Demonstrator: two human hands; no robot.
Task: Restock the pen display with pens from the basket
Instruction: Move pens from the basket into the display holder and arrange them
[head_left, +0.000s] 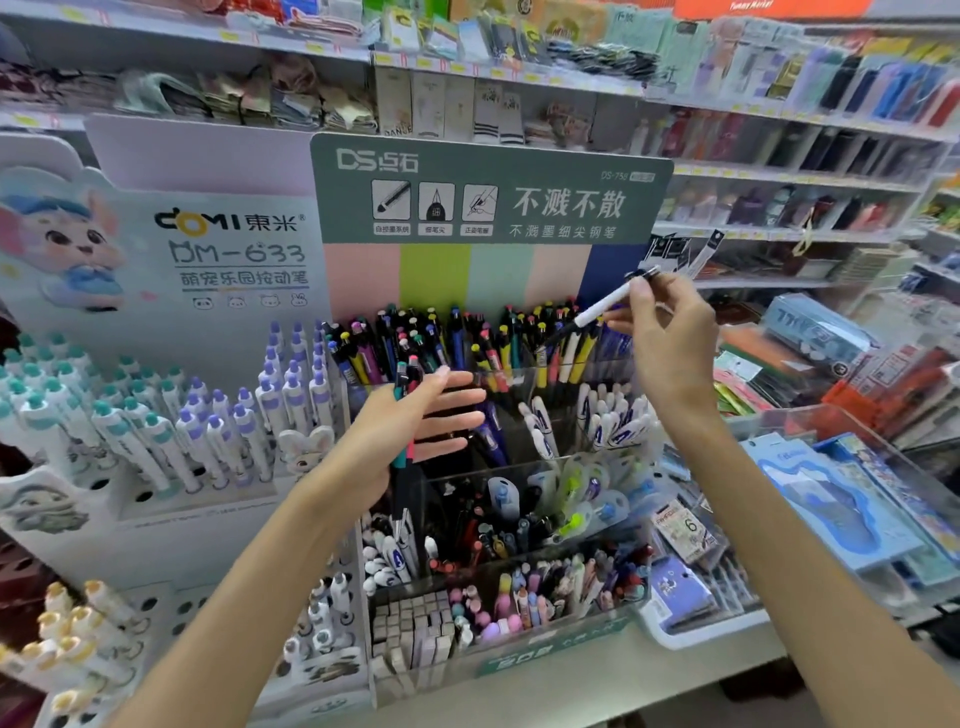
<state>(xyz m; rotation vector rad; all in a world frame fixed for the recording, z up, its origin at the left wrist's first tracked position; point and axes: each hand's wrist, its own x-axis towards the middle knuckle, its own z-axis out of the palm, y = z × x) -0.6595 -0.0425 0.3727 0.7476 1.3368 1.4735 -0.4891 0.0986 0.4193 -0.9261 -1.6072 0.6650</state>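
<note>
A: Right hand (670, 332)?
B: I see it raised over the back right of the pen display (488, 218), thumb and fingertips pinching a white pen (605, 306). Pen is tilted, dark tip down-left toward the back row of pens (457, 338), clip end up-right.

A: Left hand (410, 421)?
B: Fingers straight and spread, pointing right, in front of the middle tier. A few pens (404, 415), teal, red and dark, sit against the palm, looks like under the thumb. I cannot tell how firm that hold is.

A: Basket?
B: White basket (691, 636) on the shelf just right of the display, low in my view, holding a purple item. Only part of it shows.

A: Anything else?
B: White cardboard stand (156, 249) to the left with teal- and purple-capped pens. Clear bin (841, 431) of packaged goods to the right.
</note>
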